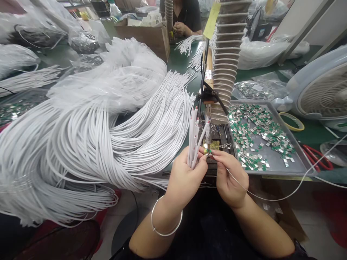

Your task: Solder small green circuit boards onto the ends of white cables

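My left hand [185, 177] is closed around a small bundle of white cables [193, 139], their stripped reddish ends pointing up. Its thumb and forefinger meet at the tip of an upright soldering iron [208, 124], where a small green piece partly shows; the fingers hide most of it. Thumb and forefinger of my right hand [231, 178] pinch a thin solder wire [273, 199] that reaches the same spot and trails off to the right. Below the tip sit a yellow sponge [215, 145] and a small looped wire [225, 146].
A large heap of white cables [89, 144], partly in clear plastic, covers the left. On the right, a grey tray [282, 168] holds many small green-and-silver boards, near a tape roll [291, 121], red-handled scissors [317, 157] and a fan [322, 86]. A ribbed hose [229, 54] hangs ahead; another person [187, 18] sits opposite.
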Tool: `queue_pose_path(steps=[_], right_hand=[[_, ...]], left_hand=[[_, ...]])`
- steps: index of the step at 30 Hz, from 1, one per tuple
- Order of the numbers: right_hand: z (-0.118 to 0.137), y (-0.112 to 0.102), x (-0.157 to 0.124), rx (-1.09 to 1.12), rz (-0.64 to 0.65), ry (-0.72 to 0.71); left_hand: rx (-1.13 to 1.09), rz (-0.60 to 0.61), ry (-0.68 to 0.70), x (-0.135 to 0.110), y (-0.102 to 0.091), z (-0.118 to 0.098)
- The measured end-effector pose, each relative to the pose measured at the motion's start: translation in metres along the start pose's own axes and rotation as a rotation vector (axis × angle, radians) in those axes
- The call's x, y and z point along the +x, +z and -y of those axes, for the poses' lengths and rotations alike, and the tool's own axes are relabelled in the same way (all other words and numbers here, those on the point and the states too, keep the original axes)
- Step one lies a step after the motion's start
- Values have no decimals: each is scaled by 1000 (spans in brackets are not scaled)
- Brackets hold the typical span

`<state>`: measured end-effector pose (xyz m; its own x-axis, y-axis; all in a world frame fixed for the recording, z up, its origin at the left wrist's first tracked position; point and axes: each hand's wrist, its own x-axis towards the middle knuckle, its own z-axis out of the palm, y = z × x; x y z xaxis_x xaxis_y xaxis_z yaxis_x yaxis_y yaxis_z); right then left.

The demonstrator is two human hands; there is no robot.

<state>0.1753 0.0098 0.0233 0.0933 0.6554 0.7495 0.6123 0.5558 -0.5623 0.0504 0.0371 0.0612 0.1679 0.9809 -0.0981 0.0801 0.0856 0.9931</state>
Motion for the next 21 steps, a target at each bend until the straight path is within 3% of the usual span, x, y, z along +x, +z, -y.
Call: queue_pose_path(steps=[14,21], right_hand=[[1,-2,-3,-33,6,24],[2,-8,-16,1,87,45]], left_hand=[[-20,25,22,-3,1,11],[68,188,53,-16,-1,22]])
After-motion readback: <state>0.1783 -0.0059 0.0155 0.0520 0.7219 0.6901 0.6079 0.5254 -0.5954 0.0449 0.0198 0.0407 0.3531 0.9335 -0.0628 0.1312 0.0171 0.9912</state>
